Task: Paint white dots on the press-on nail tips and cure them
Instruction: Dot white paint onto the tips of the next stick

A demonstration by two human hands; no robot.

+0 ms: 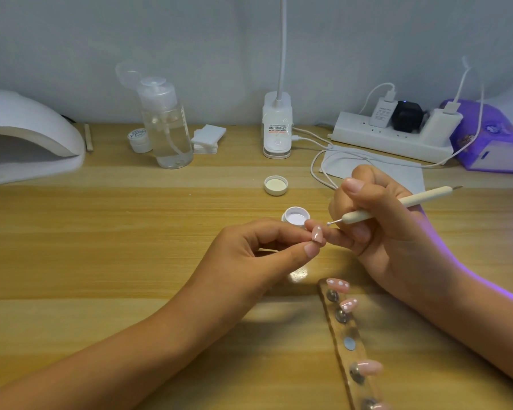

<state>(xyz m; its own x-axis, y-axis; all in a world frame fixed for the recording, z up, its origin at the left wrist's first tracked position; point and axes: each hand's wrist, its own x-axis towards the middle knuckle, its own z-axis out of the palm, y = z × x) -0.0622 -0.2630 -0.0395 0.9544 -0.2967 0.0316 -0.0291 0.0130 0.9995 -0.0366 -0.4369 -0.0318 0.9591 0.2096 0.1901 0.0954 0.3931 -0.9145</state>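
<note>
Nail tip (317, 234), pink, pinched between thumb and forefinger of the left hand (249, 255) above the wooden table (101, 232); those fingers are closed on its two ends, leaving its upper face exposed. Its long axis runs roughly away from the viewer, tilted slightly right. White marks on the face cannot be made out.

Head view: the right hand (376, 220) grips a white dotting tool (397, 207) pen-fashion, fingers closed around the shaft. The tool's ball end (328, 223) points left and lies just beside the tip's far right edge, apparently not touching. The right hand's lower fingers seem to brace against the left fingertips. Just behind the tip stands an open paint pot (296, 216), its lid (275, 185) farther back.

Near the viewer, a holder strip (353, 350) carries other tips: two dotted tips (342, 294) at its far end, plainer ones nearer. One mount is vacant. A curing lamp (27, 137) sits far left.

Judgement: dotting is under way; the coming move is a short leftward, downward touch.
</note>
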